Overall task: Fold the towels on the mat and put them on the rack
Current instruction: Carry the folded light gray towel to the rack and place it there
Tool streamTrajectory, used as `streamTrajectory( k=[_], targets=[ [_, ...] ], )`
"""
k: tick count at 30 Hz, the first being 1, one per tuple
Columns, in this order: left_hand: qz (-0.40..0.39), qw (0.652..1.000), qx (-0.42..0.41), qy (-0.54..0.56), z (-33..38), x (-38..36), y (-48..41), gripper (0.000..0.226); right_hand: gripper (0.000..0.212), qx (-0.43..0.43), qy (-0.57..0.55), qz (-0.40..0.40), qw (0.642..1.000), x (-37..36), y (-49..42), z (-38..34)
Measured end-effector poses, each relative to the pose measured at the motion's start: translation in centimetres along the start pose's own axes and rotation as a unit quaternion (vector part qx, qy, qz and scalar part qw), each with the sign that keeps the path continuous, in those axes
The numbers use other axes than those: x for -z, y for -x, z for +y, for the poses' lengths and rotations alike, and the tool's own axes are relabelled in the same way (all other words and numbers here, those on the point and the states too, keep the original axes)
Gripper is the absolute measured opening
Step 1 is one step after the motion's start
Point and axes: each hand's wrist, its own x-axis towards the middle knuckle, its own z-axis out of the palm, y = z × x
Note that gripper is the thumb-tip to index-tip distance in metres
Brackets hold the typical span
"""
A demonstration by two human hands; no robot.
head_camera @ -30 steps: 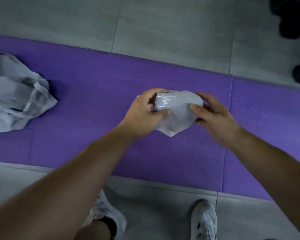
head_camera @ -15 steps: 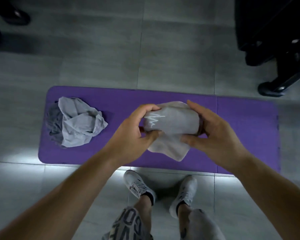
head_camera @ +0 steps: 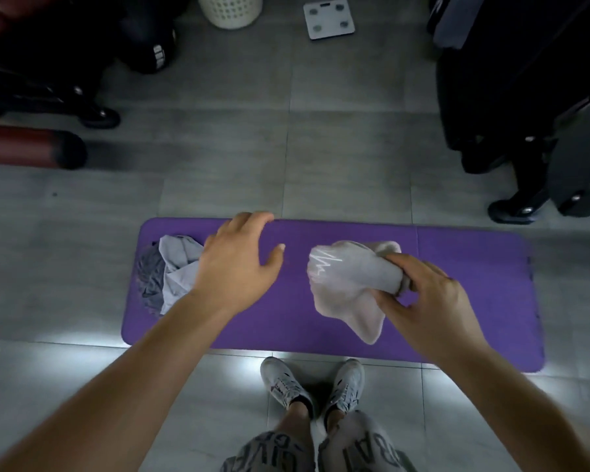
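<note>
Above the purple mat (head_camera: 457, 301), right of centre: one pale grey towel (head_camera: 348, 281), loosely rolled, white zigzag logo facing outward, a slack corner hanging below. The right hand (head_camera: 433, 311) grips it at one end with fingers curled round the bundle, probably to keep the fold together for carrying to the rack, which is not in view. Left hand (head_camera: 234, 264): fingers spread, holding nothing, poised over the mat beside the crumpled towels (head_camera: 174, 267) heaped at its left end, light grey over darker grey, unfolded.
</note>
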Motion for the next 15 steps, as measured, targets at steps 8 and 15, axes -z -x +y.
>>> streamTrajectory(
  k=[8,15],
  targets=[
    [-0.052,0.987,0.05,-0.144,5.5,2.1,-1.7,0.051,0.032,-0.102,-0.057,0.041,0.992,8.2,2.1,1.7],
    [-0.065,0.983,0.016,-0.174,11.8,3.1,-6.9,0.052,0.033,-0.17,-0.071,0.077,0.98,14.5,-0.5,3.8]
  ],
)
